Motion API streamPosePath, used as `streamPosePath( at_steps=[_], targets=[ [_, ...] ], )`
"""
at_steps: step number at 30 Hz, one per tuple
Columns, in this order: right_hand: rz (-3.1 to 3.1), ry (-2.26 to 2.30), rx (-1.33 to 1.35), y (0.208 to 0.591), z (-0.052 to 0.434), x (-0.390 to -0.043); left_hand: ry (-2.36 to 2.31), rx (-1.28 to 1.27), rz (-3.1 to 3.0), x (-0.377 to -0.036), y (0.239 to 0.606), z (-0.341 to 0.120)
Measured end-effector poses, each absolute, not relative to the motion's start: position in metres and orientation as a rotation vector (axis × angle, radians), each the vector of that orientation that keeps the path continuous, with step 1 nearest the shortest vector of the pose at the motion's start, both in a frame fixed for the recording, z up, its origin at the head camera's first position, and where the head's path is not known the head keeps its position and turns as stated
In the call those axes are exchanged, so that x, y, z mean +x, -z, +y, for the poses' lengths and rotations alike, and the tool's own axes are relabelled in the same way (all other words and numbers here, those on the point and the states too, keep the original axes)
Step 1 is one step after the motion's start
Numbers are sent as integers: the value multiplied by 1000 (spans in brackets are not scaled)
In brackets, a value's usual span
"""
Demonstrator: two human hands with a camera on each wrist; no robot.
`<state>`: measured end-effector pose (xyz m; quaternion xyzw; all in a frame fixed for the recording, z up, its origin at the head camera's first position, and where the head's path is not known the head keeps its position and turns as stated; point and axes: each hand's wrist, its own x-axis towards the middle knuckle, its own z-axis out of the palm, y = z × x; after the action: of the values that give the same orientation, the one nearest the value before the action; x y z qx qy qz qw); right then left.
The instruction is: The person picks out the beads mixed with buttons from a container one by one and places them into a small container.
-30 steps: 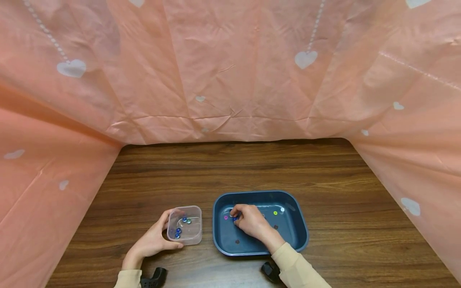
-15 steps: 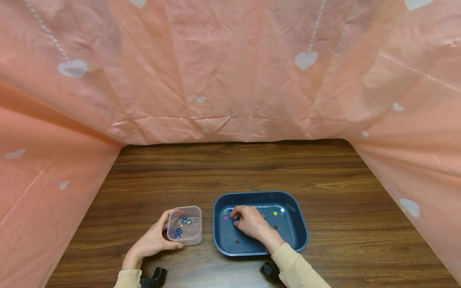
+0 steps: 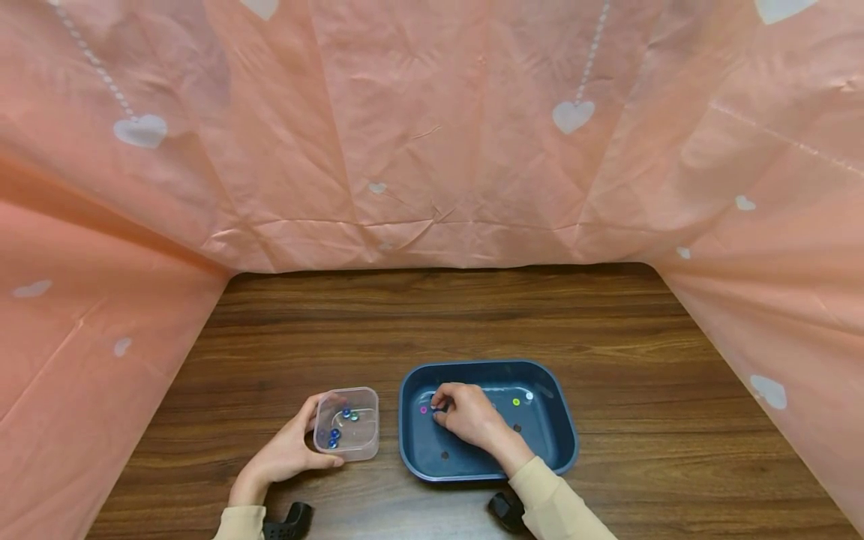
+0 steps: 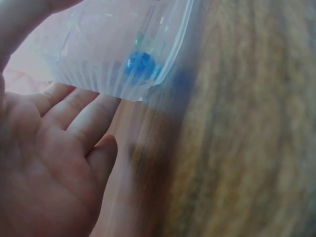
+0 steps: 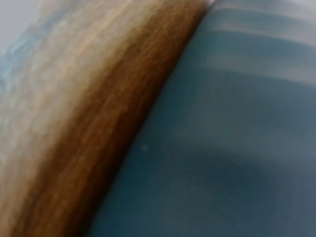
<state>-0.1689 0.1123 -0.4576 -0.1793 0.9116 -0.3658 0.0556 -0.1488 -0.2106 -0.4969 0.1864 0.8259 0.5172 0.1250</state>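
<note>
My left hand (image 3: 289,448) grips a small clear plastic box (image 3: 364,442) from its left side, thumb along the near wall and fingers behind. Several shiny blue marbles (image 3: 334,433) and a green marble (image 3: 354,416) lie inside. In the left wrist view, a blue marble (image 4: 139,65) shows through the box wall. My right hand (image 3: 475,418) reaches into the dark blue tray (image 3: 489,472), thumb and index finger pinched together, a bit of blue marble between them, mostly hidden. The right wrist view shows only the tray's blurred outer wall (image 5: 222,148).
Small button-like discs lie in the tray: a pink one (image 3: 423,410), a yellow one (image 3: 516,402), a white one (image 3: 529,395) and brown ones (image 3: 445,455). Both containers stand on a brown wooden table (image 3: 432,315), with a pink curtain (image 3: 432,150) around it.
My right thumb and fingertips have shifted slightly and drawn together over the blue marble, which shows less now. The left hand and the clear box have stayed put.
</note>
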Motion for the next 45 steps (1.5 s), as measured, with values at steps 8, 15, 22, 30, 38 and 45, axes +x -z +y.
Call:
streamPosePath(
  at_steps=[8, 15, 22, 30, 38, 45],
  targets=[
    [2773, 1166, -565, 455, 112, -169, -1477, 513, 2428, -150, 499, -211],
    [2782, 1183, -577, 453, 113, -169, -1481, 485, 2428, -151, 499, -211],
    [2778, 1192, -562, 452, 113, -169, -1487, 491, 2423, -151, 499, -211],
    [2783, 1216, -573, 452, 114, -169, -1491, 550, 2427, -150, 499, -211],
    [2758, 1254, -544, 449, 115, -168, -1521, 542, 2386, -149, 497, -210],
    [2741, 1302, -522, 446, 116, -169, -1522, 534, 2383, -149, 497, -210]
  ],
)
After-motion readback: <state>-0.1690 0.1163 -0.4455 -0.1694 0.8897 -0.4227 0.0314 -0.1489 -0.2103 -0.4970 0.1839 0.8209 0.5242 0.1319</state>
